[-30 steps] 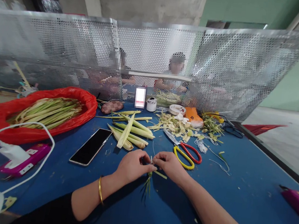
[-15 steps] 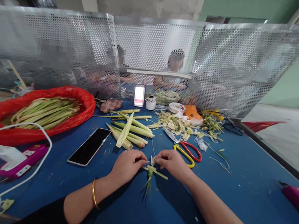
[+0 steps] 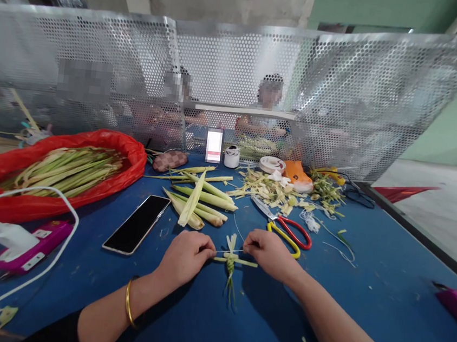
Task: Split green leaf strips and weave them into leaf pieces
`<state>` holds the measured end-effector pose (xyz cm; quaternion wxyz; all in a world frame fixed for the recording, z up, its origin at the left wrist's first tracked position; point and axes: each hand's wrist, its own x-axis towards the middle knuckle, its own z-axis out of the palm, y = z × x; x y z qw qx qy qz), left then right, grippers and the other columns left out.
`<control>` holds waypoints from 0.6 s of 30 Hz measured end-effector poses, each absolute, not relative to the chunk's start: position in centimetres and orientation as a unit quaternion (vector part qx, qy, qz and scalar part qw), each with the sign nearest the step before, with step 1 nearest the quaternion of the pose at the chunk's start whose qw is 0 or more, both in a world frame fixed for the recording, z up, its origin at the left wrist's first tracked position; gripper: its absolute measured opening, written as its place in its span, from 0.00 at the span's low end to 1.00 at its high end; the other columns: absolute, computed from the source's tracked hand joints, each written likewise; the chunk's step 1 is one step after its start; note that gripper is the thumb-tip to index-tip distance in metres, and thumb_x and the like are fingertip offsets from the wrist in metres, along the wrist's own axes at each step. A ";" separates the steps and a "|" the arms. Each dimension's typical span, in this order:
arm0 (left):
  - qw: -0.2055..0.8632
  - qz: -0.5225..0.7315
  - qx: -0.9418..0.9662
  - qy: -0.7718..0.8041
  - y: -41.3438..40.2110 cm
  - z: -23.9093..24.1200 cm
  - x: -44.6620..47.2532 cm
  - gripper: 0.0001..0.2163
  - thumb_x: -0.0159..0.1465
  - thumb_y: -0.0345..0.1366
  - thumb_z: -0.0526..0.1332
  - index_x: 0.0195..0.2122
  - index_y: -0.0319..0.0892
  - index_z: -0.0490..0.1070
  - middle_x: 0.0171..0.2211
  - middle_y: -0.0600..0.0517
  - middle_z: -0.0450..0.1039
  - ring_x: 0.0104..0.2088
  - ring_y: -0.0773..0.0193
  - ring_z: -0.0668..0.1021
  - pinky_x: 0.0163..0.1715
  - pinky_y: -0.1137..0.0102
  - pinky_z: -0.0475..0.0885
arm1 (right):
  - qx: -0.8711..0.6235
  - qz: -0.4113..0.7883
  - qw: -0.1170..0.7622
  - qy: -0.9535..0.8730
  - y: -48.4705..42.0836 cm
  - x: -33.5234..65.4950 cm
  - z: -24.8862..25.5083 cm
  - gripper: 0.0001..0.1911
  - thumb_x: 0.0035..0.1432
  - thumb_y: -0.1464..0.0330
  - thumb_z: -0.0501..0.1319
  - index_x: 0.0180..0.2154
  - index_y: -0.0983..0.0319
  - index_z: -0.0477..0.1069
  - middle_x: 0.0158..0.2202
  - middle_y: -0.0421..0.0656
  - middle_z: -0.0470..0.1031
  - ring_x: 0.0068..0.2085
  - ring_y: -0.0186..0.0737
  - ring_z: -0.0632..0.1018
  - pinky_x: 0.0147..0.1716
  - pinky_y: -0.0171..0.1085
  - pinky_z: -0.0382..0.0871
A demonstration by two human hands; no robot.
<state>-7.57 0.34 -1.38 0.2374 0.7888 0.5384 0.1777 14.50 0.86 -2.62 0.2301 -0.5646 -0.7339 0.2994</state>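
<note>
A small woven figure of green leaf strips (image 3: 230, 263) lies on the blue table, with stubby ends at its top, a crosswise strip and loose green tails below. Around its upper part runs a thin white thread (image 3: 225, 251), stretched out to both sides. My left hand (image 3: 189, 254) is closed, pinching the thread at the left. At the right my right hand (image 3: 264, 251) is closed too, with the thread between thumb and fingers. Scissors (image 3: 283, 226) with one red and one yellow handle lie just beyond my right hand.
Pale green husk leaves (image 3: 200, 203) and a black phone (image 3: 137, 224) lie left of centre. A red bag (image 3: 132, 153) holds long leaf strips. Leaf scraps (image 3: 271, 189) are heaped at the back. A perforated metal screen (image 3: 241, 52) stands behind, with people beyond it.
My hands have moved apart, left and right, drawing the thread straight across the figure. More of the figure's top shows between them.
</note>
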 end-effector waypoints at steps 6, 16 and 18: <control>0.283 0.236 0.793 0.486 0.7 -1.1 -7.5 0.06 0.57 0.33 0.59 0.24 0.44 0.71 0.33 0.52 0.77 0.37 0.61 0.76 0.40 0.68 0.65 | -0.568 0.266 0.218 -0.748 0.9 14.2 -3.0 0.12 0.47 0.80 0.56 0.23 0.61 0.73 0.28 0.42 0.75 0.32 0.38 0.73 0.32 0.33 0.60; 0.548 0.265 0.712 0.350 1.0 -1.7 -6.1 0.06 0.61 0.36 0.57 0.28 0.41 0.66 0.35 0.50 0.77 0.29 0.68 0.71 0.31 0.72 0.64 | -0.575 0.280 0.253 -0.726 0.5 13.6 -3.4 0.10 0.47 0.80 0.56 0.22 0.61 0.69 0.27 0.41 0.69 0.30 0.36 0.69 0.31 0.33 0.56; 0.552 0.270 0.698 0.368 1.3 -1.9 -6.1 0.07 0.62 0.38 0.56 0.29 0.40 0.67 0.30 0.52 0.74 0.26 0.69 0.67 0.29 0.73 0.62 | -0.579 0.307 0.272 -0.704 0.6 13.6 -3.4 0.08 0.47 0.77 0.58 0.20 0.61 0.66 0.25 0.40 0.68 0.29 0.36 0.68 0.30 0.33 0.55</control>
